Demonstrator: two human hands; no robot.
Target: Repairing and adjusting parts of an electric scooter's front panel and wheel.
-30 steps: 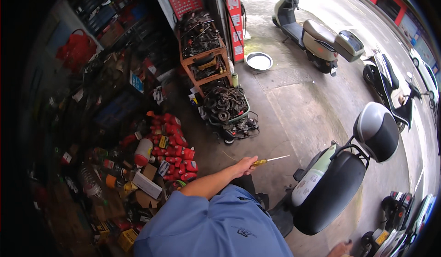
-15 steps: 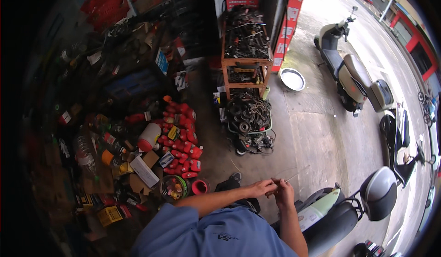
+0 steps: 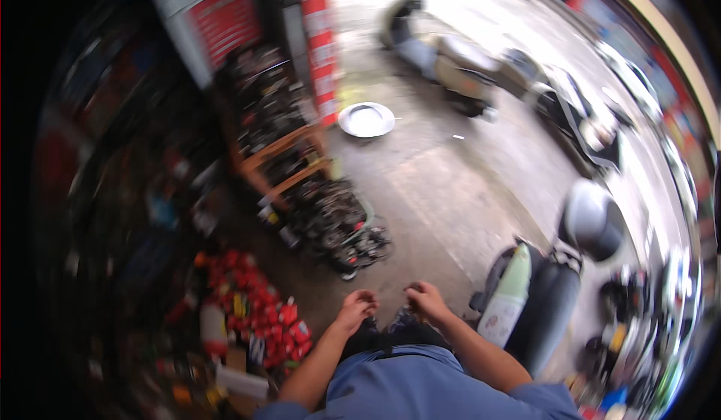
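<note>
My left hand [image 3: 357,309] is in front of my body, with thumb and curled fingers a little apart and nothing visible between them. A short gap to its right, my right hand [image 3: 426,303] is closed, fingers bent in toward the thumb. Whatever it may hold is too small and blurred to make out. Both hands are apart, above my dark trousers and shoes [image 3: 403,318]. Closest on the right is a parked scooter with a pale green panel [image 3: 512,285] and black seat [image 3: 552,311].
Ahead stands a wooden tool rack [image 3: 282,157], with a heap of metal parts [image 3: 330,213] at its foot. Red bottles [image 3: 259,307] crowd the left. A white basin [image 3: 366,120] sits on the concrete near a beige scooter [image 3: 458,63]. A grey-and-black top box [image 3: 592,221] is at right.
My hands were together with a thin wire at them; now they are apart, and the wire is no longer visible. The view has swung to the right and is blurred.
</note>
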